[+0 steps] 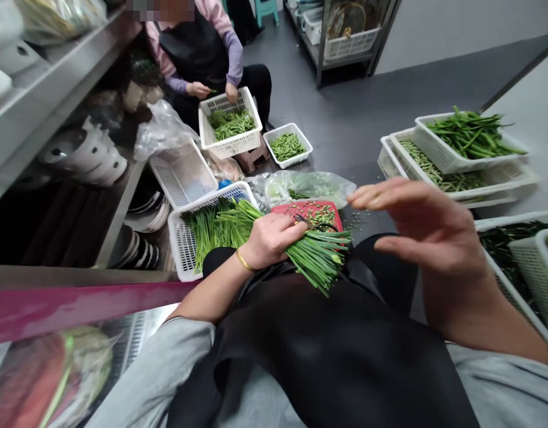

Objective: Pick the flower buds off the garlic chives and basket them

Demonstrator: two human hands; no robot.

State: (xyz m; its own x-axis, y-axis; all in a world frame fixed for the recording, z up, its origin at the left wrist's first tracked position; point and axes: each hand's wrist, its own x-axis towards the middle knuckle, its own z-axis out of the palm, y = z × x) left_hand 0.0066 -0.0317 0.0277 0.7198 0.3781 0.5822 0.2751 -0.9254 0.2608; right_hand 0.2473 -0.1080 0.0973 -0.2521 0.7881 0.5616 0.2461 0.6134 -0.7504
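My left hand [271,239] is closed around a thick bunch of chives [316,258], long thin green stalks that lie slantwise above my lap. Their ends on the right point towards the red tray [280,208], which holds many short cut green pieces. Behind the bunch, dark-handled scissors [321,226] show in part over that tray. Raised to the right, my right hand [428,223] holds nothing, with thumb and fingers apart. More chives [207,238] fill a white basket [180,244] to the left of my left hand.
A co-worker [198,53] sits ahead with a white basket of green pods [232,125]. A smaller basket [274,148] and a clear plastic bag [327,184] lie nearby. White baskets of green beans [470,139] stand at right. Steel shelving [55,89] runs along the left.
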